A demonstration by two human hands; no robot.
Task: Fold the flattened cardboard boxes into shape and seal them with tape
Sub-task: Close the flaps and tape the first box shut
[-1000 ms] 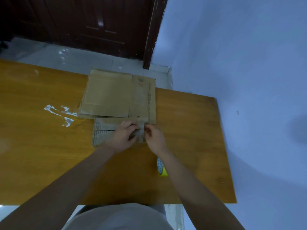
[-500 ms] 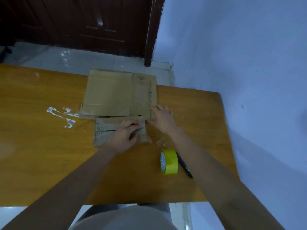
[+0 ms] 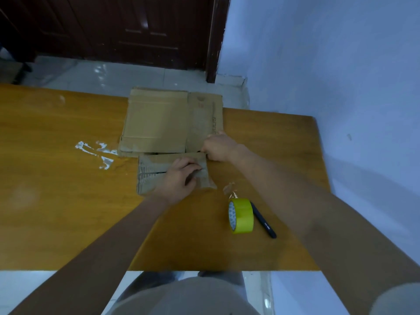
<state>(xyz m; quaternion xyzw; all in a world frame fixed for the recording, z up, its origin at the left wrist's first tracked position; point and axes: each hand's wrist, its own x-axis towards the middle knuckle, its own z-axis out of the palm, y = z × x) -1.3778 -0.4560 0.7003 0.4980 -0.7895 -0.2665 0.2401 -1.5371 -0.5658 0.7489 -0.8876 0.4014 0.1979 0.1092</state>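
The small folded carton (image 3: 172,172) is pressed flat under left-hand fingers (image 3: 189,165); the large flattened box (image 3: 168,121) edge, gripped by right-hand fingers (image 3: 210,144), should be lifted squarely

A wooden table (image 3: 56,201) filled the near scene. On its left part lay torn white patches of residue (image 3: 97,153). A dark pen (image 3: 263,220) lay on the near right of the tabletop. Beyond the far edge stretched a pale tiled floor (image 3: 109,73), then a dark wooden door (image 3: 136,30). A bluish wall (image 3: 329,64) stood on the right.
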